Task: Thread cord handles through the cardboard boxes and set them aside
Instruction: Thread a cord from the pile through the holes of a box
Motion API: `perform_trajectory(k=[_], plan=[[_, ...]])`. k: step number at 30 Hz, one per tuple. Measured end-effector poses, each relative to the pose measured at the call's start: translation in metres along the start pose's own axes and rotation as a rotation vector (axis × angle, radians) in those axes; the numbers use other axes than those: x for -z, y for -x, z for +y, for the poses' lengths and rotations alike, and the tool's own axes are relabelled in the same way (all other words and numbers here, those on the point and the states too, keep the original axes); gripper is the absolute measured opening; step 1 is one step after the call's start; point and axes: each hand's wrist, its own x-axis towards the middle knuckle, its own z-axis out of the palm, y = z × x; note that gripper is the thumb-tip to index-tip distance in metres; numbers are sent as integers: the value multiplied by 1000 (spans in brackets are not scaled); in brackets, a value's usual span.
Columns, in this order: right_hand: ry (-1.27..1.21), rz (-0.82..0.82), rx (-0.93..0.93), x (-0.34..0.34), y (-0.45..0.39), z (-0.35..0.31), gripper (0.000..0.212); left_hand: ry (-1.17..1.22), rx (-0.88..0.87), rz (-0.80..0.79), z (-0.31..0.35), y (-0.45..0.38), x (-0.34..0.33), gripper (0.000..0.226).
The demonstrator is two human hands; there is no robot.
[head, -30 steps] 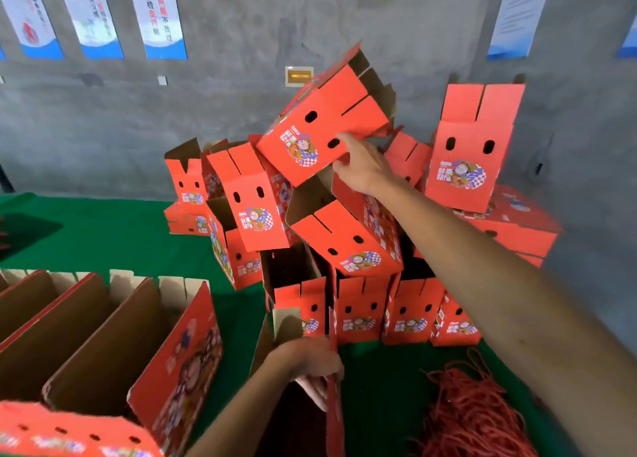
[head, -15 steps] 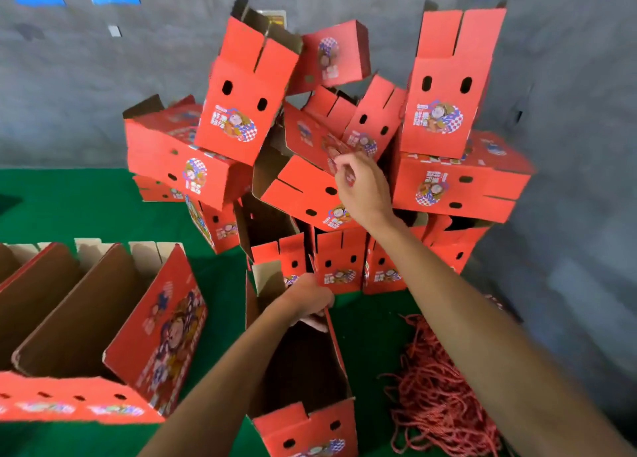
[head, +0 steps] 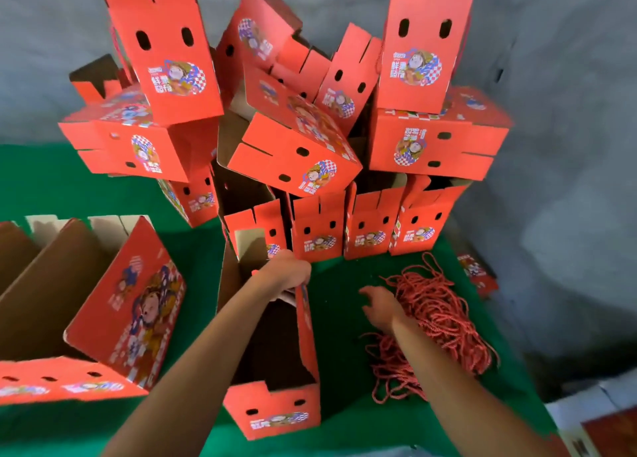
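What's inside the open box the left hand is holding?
The open box shows only dark bare cardboard walls inside, with no cord visible. The left hand grips its far rim, and the forearm covers part of the interior, so the floor there cannot be seen.

left hand [head: 287, 272] grips open box [head: 275, 405] | right hand [head: 381, 306] touching cords [head: 437, 318]

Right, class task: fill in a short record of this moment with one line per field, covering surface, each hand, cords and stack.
surface: green cloth
left hand: grips the top edge of the open red box standing nearest the person
right hand: fingers spread, at the near edge of the cord pile, holding nothing
cord pile: red, loose, right of the box
stacked boxes: red, heaped against the grey wall
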Motion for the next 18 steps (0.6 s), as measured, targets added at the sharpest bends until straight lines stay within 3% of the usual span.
perform_trajectory(k=[4,7,12,15,18], plan=[[160,-124,14,-34,15,34,47,-120,48,-64,0,4,5,27],[326,-47,53,-52,17,44,41,-160,93,-117,-2,7,9,44],[562,31,174,-70,16,40,30,-108,131,-187,-9,16,22,48],[486,56,176,-73,15,34,32,-9,152,-180,-18,19,27,49],[114,22,246,-70,16,7,28,21,144,-154,-23,21,32,45]])
